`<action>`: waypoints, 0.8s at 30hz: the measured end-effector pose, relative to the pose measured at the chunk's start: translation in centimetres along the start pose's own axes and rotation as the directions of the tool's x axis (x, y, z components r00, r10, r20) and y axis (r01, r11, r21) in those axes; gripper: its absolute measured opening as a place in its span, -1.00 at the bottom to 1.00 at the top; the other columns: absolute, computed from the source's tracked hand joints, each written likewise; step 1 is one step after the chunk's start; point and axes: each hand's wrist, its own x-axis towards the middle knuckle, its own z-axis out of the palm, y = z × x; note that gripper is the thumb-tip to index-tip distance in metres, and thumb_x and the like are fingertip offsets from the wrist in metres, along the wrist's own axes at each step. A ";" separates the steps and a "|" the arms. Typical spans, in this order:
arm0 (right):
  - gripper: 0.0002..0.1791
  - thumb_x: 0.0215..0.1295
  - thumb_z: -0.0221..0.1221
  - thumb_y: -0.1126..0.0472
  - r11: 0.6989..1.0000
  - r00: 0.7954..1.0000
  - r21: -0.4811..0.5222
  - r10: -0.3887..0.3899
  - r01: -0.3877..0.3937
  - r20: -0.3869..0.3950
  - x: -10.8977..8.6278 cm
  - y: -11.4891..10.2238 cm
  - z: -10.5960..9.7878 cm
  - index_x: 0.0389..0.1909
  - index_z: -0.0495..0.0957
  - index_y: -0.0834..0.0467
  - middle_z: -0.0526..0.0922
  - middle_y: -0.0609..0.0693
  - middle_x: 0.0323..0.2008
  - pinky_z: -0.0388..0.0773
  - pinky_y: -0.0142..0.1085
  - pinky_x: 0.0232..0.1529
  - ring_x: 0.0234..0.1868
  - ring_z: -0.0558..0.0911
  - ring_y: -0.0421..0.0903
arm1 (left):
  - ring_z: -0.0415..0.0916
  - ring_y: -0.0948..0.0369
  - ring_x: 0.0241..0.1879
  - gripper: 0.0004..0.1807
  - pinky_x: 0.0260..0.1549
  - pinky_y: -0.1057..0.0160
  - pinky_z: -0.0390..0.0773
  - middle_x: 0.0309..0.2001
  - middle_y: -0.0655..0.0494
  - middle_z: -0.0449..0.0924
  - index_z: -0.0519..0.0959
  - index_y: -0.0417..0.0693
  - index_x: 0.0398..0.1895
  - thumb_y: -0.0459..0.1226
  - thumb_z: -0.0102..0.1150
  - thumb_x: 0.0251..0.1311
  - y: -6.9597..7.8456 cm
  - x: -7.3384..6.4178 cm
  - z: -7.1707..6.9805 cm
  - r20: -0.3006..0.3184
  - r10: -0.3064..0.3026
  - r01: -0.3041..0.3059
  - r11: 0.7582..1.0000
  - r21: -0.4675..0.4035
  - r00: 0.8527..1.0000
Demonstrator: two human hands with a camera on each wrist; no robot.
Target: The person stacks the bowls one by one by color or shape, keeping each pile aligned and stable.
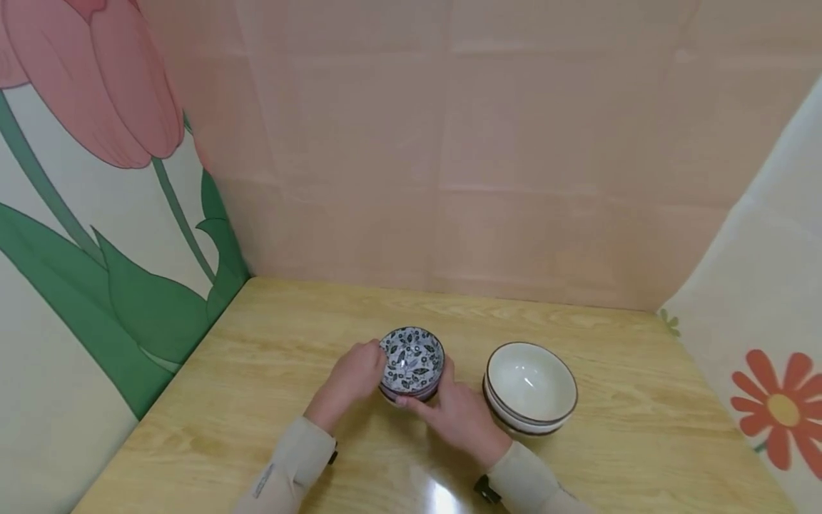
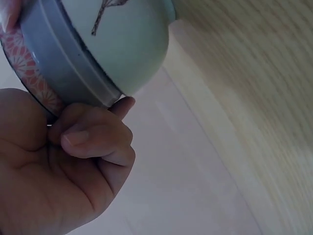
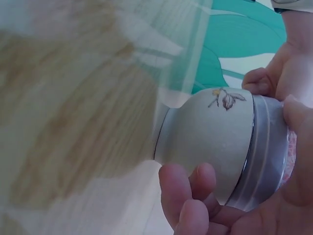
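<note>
Small nested bowls stand in front of me, the top bowl (image 1: pixel 412 359) showing a dark leaf and flower pattern inside. In the left wrist view the lowest is a pale green bowl (image 2: pixel 132 44) with a leaf sprig; a grey bowl (image 2: pixel 58 54) sits in it, and a red-patterned band (image 2: pixel 29 71) shows above. My left hand (image 1: pixel 349 378) pinches the upper rim at the left, its fingers curled. From the right, my right hand (image 1: pixel 465 417) grips the bowls, thumb at the near rim and fingers round the side.
Two white bowls (image 1: pixel 531 385) with dark rims are stacked just right of my right hand. The wooden table (image 1: pixel 289 328) meets a pink backdrop (image 1: pixel 449 178) behind, a tulip-printed cloth (image 1: pixel 173 307) on the left and a flower-printed cloth (image 1: pixel 770 321) on the right.
</note>
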 end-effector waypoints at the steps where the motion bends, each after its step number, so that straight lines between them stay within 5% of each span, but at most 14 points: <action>1: 0.43 0.02 0.01 -0.68 1.000 1.000 0.000 0.004 -0.004 0.004 0.0 0.0 0.0 0.53 -0.16 0.37 0.61 0.49 -0.02 0.65 0.08 -0.14 -0.12 0.69 0.29 | 0.37 0.18 -0.60 -0.72 -0.62 0.25 0.45 -0.54 0.05 0.44 0.51 -0.26 -0.29 -0.30 -0.19 0.46 0.0 0.0 0.0 0.004 -0.003 0.003 1.000 -0.004 1.000; 6: 0.33 0.15 -0.05 -0.63 1.000 1.000 -0.009 0.014 -0.014 -0.006 -0.1 -0.2 -0.3 0.51 -0.07 0.41 0.59 0.47 0.05 0.61 0.13 -0.05 -0.04 0.67 0.31 | 0.37 0.19 -0.61 -0.71 -0.65 0.25 0.46 -0.54 0.05 0.43 0.52 -0.28 -0.23 -0.29 -0.21 0.48 0.1 -0.1 -0.3 0.040 -0.014 0.016 0.999 -0.037 0.999; 12: -0.07 0.51 -0.24 -0.36 1.000 0.998 -0.006 -0.020 0.019 -0.066 0.2 -0.4 -0.8 0.41 0.18 0.43 0.63 0.42 0.00 0.59 0.17 -0.07 -0.07 0.67 0.32 | 0.39 0.18 -0.56 -0.70 -0.59 0.25 0.48 -0.50 0.03 0.45 0.51 -0.31 -0.19 -0.30 -0.23 0.49 0.1 0.0 -0.8 0.065 -0.014 0.018 0.998 -0.057 0.998; 17: -0.19 0.58 -0.25 -0.24 1.000 0.992 -0.007 -0.024 0.023 -0.123 0.5 -0.6 -1.2 0.31 0.34 0.47 0.65 0.41 -0.03 0.59 0.16 -0.04 -0.08 0.67 0.32 | 0.39 0.19 -0.57 -0.69 -0.61 0.25 0.48 -0.50 0.02 0.44 0.50 -0.33 -0.17 -0.32 -0.26 0.49 0.1 -0.1 -1.3 0.091 -0.001 0.009 0.996 -0.087 0.996; 24: -0.42 0.58 -0.15 -0.13 0.996 0.971 -0.076 -0.053 0.036 -0.233 1.0 -0.8 -1.1 -0.08 0.55 0.33 0.68 0.27 -0.38 0.56 0.08 -0.41 -0.35 0.69 0.23 | 0.40 0.17 -0.52 -0.69 -0.54 0.23 0.50 -0.48 0.02 0.43 0.51 -0.29 -0.22 -0.32 -0.26 0.48 0.1 0.1 -1.6 0.114 0.013 -0.003 0.997 -0.082 0.993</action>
